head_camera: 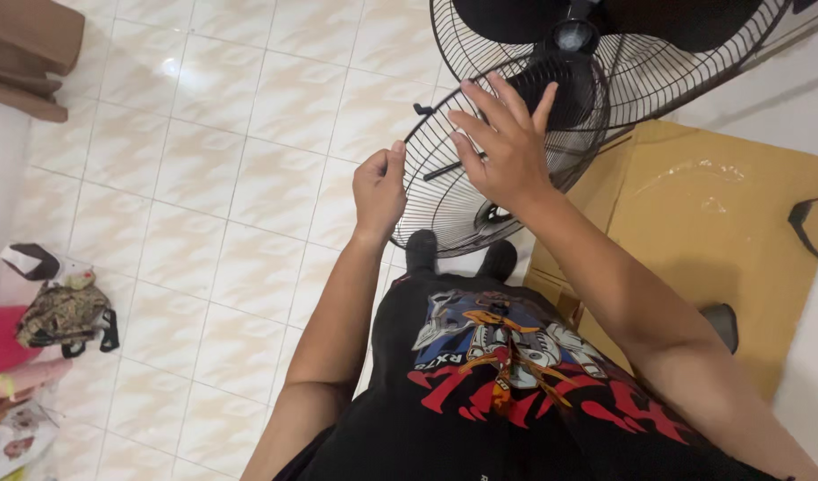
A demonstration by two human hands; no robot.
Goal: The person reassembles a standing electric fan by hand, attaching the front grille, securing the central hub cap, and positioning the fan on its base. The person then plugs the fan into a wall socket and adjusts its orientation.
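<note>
The left hand pinches the rim of the round black wire fan guard, fingers closed on its edge. The right hand lies open, fingers spread flat on the wires just beside it. The guard leans in front of the black standing fan, above the glossy cream tiled floor. Holding both sides level should keep the rim aligned.

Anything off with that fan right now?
Yes. The front grille is off the fan and hangs tilted in front of it, leaving the blades exposed. The left hand pinches its rim; the right hand lies spread on its wires.
</note>
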